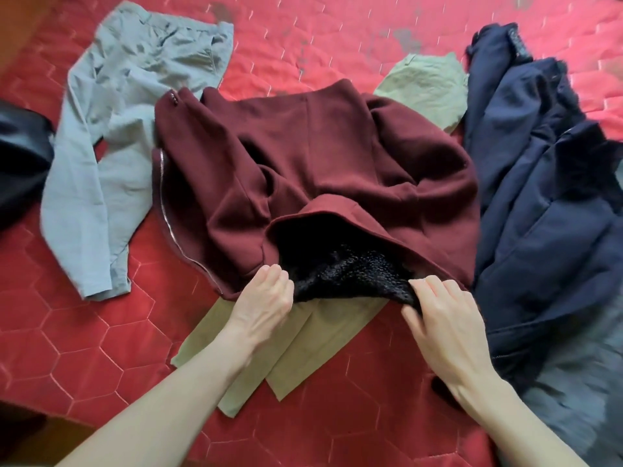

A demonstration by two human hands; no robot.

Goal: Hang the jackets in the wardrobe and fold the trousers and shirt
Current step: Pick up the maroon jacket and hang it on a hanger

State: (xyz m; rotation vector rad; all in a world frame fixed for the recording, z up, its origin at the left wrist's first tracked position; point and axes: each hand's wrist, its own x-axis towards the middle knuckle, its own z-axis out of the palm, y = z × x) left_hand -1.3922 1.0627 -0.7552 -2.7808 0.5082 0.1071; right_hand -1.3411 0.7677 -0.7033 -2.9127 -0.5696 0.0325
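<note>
Red quilted bed (101, 332). Maroon jacket (320, 156) at centre, over khaki trousers (303, 345). Left hand (266, 298) and right hand (445, 321) each pinch the jacket's black lining (340, 274).

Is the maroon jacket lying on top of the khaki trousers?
Yes, the maroon jacket covers the khaki trousers, whose ends stick out beneath it.

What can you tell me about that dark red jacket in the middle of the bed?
The maroon jacket looks like thick wool-like cloth with a black fleecy lining and a metal zip down its left edge. It lies crumpled and spread on the red quilt, over the khaki trousers. The left hand and right hand both grip its near edge at the lining.
</note>
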